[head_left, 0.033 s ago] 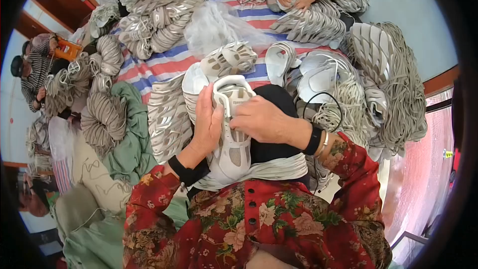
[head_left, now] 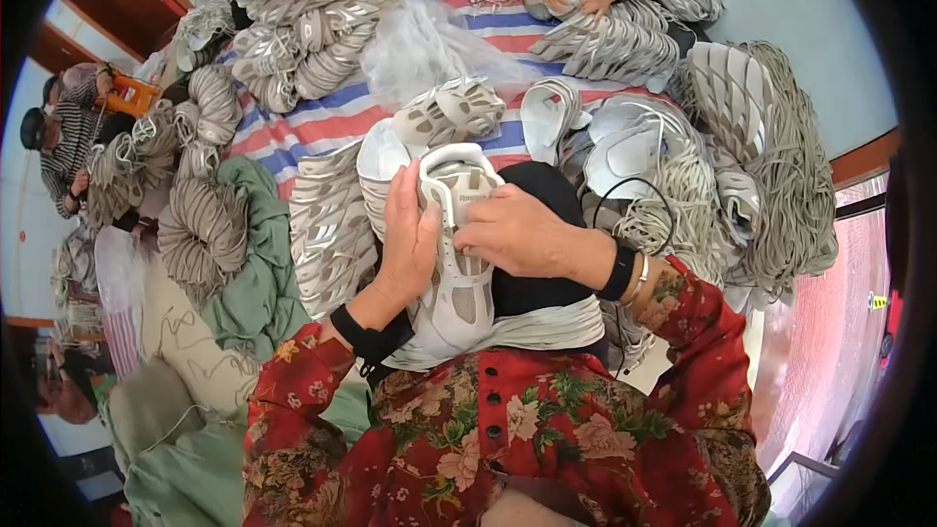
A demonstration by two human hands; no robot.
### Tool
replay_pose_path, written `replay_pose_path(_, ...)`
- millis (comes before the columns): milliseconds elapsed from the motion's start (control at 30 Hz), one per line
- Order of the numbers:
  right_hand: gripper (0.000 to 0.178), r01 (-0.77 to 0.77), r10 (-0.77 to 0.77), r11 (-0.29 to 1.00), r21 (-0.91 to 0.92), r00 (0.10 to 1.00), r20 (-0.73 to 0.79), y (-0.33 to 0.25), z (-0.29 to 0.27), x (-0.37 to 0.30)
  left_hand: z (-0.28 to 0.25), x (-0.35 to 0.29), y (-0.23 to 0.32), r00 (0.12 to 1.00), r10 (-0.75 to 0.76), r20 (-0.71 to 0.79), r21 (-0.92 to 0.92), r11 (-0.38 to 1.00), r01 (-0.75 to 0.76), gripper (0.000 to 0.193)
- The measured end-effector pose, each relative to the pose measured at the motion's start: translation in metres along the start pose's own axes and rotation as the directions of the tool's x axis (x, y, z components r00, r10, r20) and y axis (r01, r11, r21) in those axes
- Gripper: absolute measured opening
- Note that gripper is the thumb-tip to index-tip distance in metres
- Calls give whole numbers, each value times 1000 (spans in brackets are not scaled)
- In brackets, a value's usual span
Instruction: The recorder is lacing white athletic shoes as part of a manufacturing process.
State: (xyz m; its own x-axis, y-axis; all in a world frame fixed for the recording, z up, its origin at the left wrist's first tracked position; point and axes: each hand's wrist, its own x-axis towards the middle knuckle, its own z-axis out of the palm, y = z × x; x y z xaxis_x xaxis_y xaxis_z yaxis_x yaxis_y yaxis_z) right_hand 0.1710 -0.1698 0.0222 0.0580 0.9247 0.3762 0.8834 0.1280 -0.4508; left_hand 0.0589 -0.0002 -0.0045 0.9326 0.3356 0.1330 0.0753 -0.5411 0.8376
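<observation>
Above my lap is a white and beige shoe upper, its collar pointing away from me and its toe toward me. My left hand grips its left side, thumb lying along the edge of the lacing opening. Curled fingers of my right hand pinch at the eyelets on the other side, below the tongue. What lies between those fingertips is hidden; a lace cannot be made out there. A bundle of pale laces lies across my lap, partly under the upper.
Stacked shoe uppers stand left of my knees, with more uppers just ahead. On the right hang thick bunches of laces beside a black cable loop. Clear plastic covers part of the striped sheet. A co-worker's hands handle uppers opposite.
</observation>
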Motion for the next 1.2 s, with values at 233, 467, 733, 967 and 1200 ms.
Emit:
replay_pose_path(233, 10, -493, 520, 559, 666, 835, 182, 7, -8, 21, -1, -22, 2, 975, 221, 1, 225, 950, -216, 79)
replay_pose_path(467, 15, -795, 648, 529, 296, 604, 463, 29, -18, 63, -2, -11, 6, 968, 235, 93, 422, 871, -252, 82)
replay_pose_path(733, 15, -240, 239, 967, 84, 971, 15, -76, 13, -60, -24, -87, 16, 956, 244, 161, 348, 893, -286, 73)
replay_pose_path(967, 15, -434, 427, 901, 12, 889, 166, -98, 16, -95, -40, -115, 36, 832, 429, 352, 141, 854, -500, 54)
replay_pose_path(1200, 28, -514, 461, 828, 225, 852, 249, -106, -25, -73, 6, -95, 88, 841, 164, 516, -175, 981, -84, 41)
